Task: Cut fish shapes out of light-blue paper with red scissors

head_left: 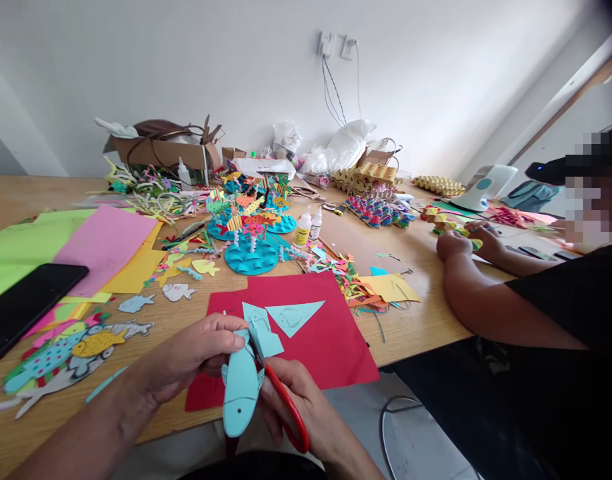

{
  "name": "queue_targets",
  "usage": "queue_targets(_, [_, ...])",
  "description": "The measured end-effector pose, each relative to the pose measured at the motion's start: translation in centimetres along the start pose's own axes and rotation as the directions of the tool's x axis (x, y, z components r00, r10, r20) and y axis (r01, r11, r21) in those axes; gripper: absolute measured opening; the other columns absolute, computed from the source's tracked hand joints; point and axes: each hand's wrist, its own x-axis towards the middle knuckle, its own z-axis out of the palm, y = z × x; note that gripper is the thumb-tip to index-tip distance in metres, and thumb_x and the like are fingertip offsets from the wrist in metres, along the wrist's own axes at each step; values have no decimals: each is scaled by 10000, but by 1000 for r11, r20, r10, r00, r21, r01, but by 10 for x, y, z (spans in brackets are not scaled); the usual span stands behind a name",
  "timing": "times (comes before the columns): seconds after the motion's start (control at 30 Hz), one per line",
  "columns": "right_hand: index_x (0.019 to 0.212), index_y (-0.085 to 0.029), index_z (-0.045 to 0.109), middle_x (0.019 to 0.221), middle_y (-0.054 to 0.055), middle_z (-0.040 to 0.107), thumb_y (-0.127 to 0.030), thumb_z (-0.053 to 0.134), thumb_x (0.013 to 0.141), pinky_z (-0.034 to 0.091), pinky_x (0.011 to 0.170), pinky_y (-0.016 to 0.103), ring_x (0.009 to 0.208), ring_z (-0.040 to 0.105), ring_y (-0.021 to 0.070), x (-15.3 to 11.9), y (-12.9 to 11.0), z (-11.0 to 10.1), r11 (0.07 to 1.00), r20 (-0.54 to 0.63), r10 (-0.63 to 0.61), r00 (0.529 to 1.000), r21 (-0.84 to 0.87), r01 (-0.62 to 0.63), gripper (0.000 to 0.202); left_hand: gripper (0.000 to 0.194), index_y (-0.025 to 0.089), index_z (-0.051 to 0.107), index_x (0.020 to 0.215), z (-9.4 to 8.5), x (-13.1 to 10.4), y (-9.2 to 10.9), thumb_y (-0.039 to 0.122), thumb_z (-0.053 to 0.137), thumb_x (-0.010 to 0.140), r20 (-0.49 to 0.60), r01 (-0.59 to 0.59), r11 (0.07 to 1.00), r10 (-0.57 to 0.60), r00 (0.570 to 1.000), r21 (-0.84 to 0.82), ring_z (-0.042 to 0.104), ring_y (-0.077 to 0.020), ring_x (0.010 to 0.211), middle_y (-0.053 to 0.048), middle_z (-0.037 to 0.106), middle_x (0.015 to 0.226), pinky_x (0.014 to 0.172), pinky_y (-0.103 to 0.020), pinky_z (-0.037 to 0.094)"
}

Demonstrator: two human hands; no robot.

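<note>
My left hand (213, 340) pinches the upper part of a light blue paper fish (240, 397), which hangs head down with a drawn eye and gill line. In my right hand (299, 393) are red-handled scissors (289, 410), their blades at the fish's edge near my left fingertips. Part of the blades is hidden by paper. Beneath lies a red sheet (331, 353), bearing a blue paper triangle (295, 317) with a fish drawn on it. Another blue piece (256, 315) with pencil lines is just behind the blades.
Cut paper fish (99, 343) and a black phone (33, 307) lie at left, by coloured sheets (106, 247). A blue egg-tray base (251, 257), glue bottles (303, 229) and paper scraps (359, 287) are beyond. At right, another person's hands (456, 247) hold a colourful piece.
</note>
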Motion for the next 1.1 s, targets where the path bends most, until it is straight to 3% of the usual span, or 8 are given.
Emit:
queue_targets(0.27, [622, -174, 423, 442, -67, 401, -672, 505, 804, 216, 342, 159, 357, 347, 47, -2, 10, -6, 999, 40, 5, 999, 49, -7, 536, 229, 175, 530, 588, -2, 1, 2, 377, 626, 640, -31, 54, 998, -53, 998, 43, 180, -80, 468, 76, 345, 498, 455, -244, 114])
queue_targets(0.5, [629, -175, 422, 432, -70, 386, -648, 486, 830, 211, 332, 155, 348, 344, 46, -4, 9, -12, 1000, 80, 25, 997, 10, -26, 519, 221, 172, 537, 590, -5, 1, 5, 372, 603, 655, 61, 53, 994, -59, 996, 96, 192, -83, 467, 69, 347, 504, 453, -256, 114])
queue_targets(0.77, [584, -187, 387, 440, -73, 354, -523, 493, 872, 238, 349, 156, 371, 343, 52, -7, -2, -16, 988, 63, 95, 993, -124, -86, 456, 287, 196, 432, 526, -10, 1, 10, 390, 590, 666, 140, 85, 981, -110, 984, 176, 172, -74, 433, 84, 294, 469, 446, -268, 97])
queue_targets(0.93, [549, -187, 361, 465, -68, 330, -400, 482, 896, 209, 378, 171, 411, 306, 53, -7, -13, -21, 963, 110, 41, 993, -270, -10, 425, 277, 198, 429, 531, -15, 2, 13, 358, 612, 662, 157, 130, 968, -165, 974, 215, 175, -73, 430, 86, 291, 462, 439, -265, 91])
queue_targets(1.1, [565, -183, 373, 502, -63, 290, -378, 462, 917, 189, 410, 190, 463, 259, 64, -6, -21, -26, 921, 126, 36, 991, -389, 16, 413, 305, 213, 384, 500, -22, 5, 16, 334, 608, 667, 193, 138, 960, -187, 963, 245, 160, -74, 418, 89, 257, 449, 421, -266, 82])
